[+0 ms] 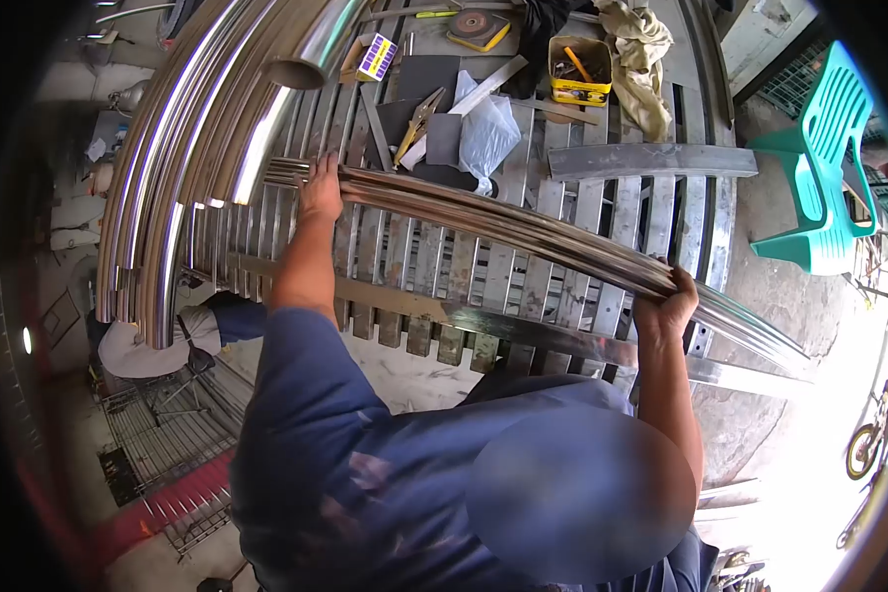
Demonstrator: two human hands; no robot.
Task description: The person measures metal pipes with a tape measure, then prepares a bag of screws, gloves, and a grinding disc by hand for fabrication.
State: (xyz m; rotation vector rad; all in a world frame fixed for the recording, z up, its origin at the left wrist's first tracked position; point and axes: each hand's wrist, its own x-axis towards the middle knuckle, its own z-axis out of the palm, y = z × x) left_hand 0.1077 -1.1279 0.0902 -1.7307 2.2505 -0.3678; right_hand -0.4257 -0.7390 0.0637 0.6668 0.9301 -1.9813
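Note:
A bundle of thin metal tubes (483,222) lies across the slatted metal table (380,247). My left hand (321,187) is on the bundle near its left end, with the fingers over the top. Close to the right edge of the table, my right hand (669,299) is wrapped round the same bundle, whose far end sticks out past the table. Thicker shiny pipes (168,138) stand in a large stack at the left, just beyond my left hand. A flat metal bar (464,318) runs below the bundle.
Behind the bundle are pliers (419,126), a plastic bag (488,133), a yellow container (580,74), a cloth (636,59), a small box (370,57) and a wide metal bar (651,161). A green chair (824,168) stands at the right. Another person (158,347) is at the left.

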